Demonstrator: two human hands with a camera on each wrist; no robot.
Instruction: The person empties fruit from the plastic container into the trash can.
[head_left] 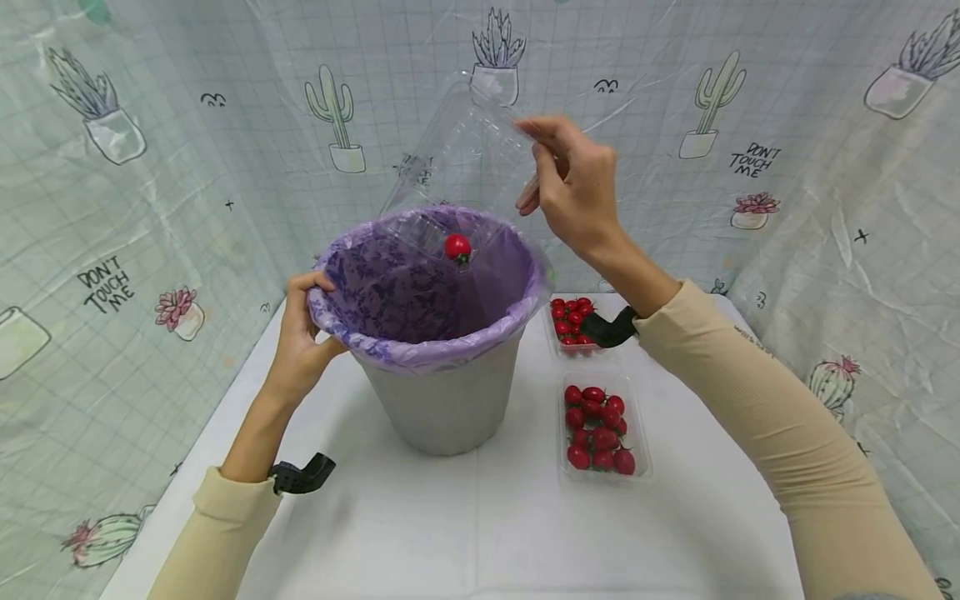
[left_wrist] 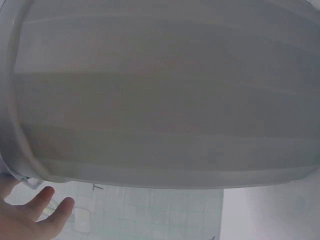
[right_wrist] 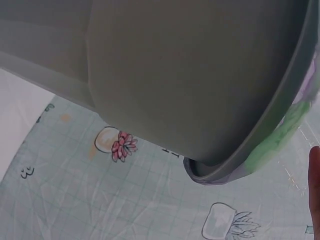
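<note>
A grey trash bin (head_left: 442, 408) stands upright on the table, lined with a purple patterned bag (head_left: 420, 354) folded over its rim. My left hand (head_left: 300, 333) grips the rim at the left, fingers over the top edge. With my right hand (head_left: 573, 183) I hold a clear plastic container (head_left: 465, 150) by its right side, tilted steeply over the bin's mouth. One red cherry tomato (head_left: 456, 247) with a green stem shows at the container's low end. The bin's wall (left_wrist: 160, 100) fills most of the left wrist view. In the right wrist view a finger (right_wrist: 314, 185) shows at the edge.
Right of the bin, a clear tray (head_left: 603, 472) of cherry tomatoes lies on the white table (head_left: 480, 533). Behind it is a second tray (head_left: 576, 348) of tomatoes, partly beneath my right forearm. Cactus-print cloth (head_left: 277, 150) encloses the back and sides.
</note>
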